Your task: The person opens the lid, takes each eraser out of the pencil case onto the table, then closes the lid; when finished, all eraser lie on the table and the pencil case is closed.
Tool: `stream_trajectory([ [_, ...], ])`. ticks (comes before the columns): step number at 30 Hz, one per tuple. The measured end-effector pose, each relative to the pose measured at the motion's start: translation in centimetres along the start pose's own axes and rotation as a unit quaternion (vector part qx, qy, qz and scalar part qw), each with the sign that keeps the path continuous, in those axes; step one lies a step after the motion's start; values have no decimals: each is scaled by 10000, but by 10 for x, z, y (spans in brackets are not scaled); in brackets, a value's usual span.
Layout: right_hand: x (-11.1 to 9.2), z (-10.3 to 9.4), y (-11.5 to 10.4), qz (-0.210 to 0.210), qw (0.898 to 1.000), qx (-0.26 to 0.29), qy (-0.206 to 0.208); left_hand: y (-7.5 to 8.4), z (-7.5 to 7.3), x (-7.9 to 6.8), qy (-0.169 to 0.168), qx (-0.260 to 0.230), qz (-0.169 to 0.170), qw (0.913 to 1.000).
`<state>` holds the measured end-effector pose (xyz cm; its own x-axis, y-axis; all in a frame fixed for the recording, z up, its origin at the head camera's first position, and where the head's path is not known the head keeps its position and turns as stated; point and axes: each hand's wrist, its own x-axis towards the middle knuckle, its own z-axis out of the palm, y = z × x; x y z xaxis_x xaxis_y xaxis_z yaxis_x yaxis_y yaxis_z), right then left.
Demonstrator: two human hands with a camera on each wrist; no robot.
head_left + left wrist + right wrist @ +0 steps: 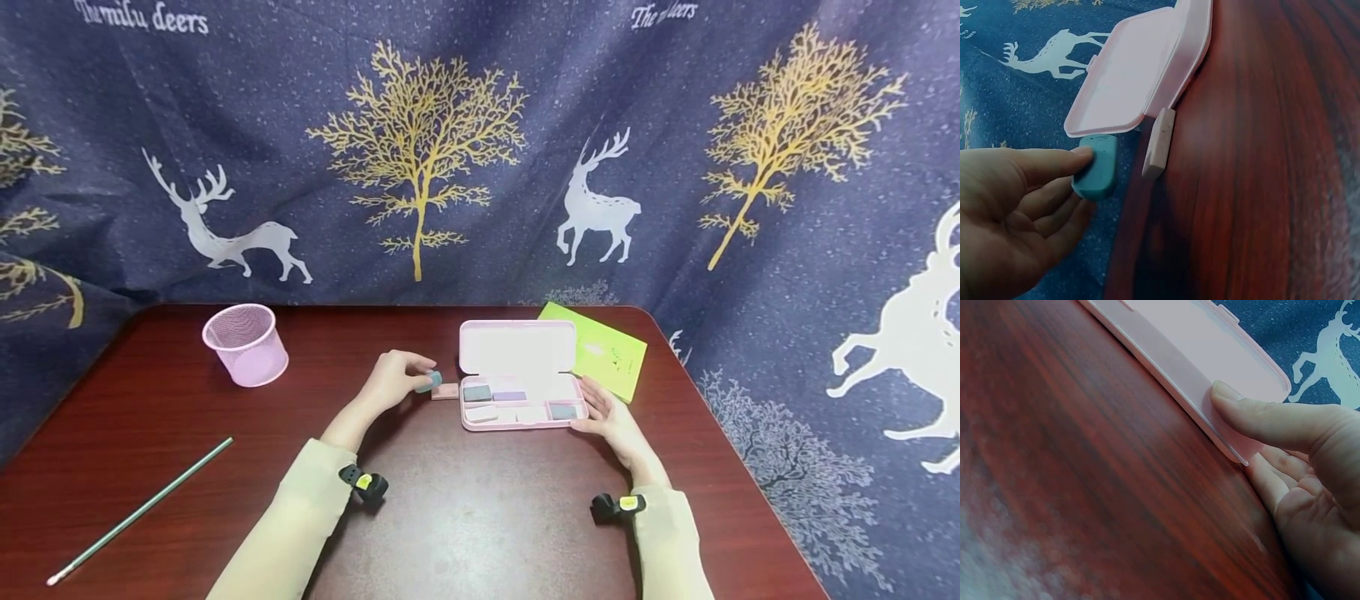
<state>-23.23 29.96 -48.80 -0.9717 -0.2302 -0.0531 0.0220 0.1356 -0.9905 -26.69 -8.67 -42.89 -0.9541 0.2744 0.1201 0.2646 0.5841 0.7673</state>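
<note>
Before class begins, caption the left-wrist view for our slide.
Left hand pinching a teal block near a pale block and open pink case.

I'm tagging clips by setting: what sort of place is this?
Probably an indoor tabletop filming spot: a reddish-brown wood-grain table stands before a hung deer-and-tree fabric backdrop, with an open pink pencil case on it.

Behind the left hand (397,382), a plain cream sleeve (288,517) — and at its cuff a black strap (349,475), yellow label (364,482), black block (374,490) thumb-side; behind the right hand (617,427), a matching cuff (663,517) and band (640,502).
</note>
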Motion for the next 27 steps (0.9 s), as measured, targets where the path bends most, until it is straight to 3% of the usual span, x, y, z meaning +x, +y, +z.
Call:
stream_trajectory([
  [11, 1, 0, 0, -21, 10000, 3, 14, -8, -6, 0, -141, 480, -59, 9987],
  [19, 0, 0, 0, 34, 9999, -118, 19, -11, -4, 2, -375, 546, -306, 9973],
  [27, -1, 1, -2, 14, 10000, -24, 29, -12, -3, 1, -524, 645, -347, 9959],
])
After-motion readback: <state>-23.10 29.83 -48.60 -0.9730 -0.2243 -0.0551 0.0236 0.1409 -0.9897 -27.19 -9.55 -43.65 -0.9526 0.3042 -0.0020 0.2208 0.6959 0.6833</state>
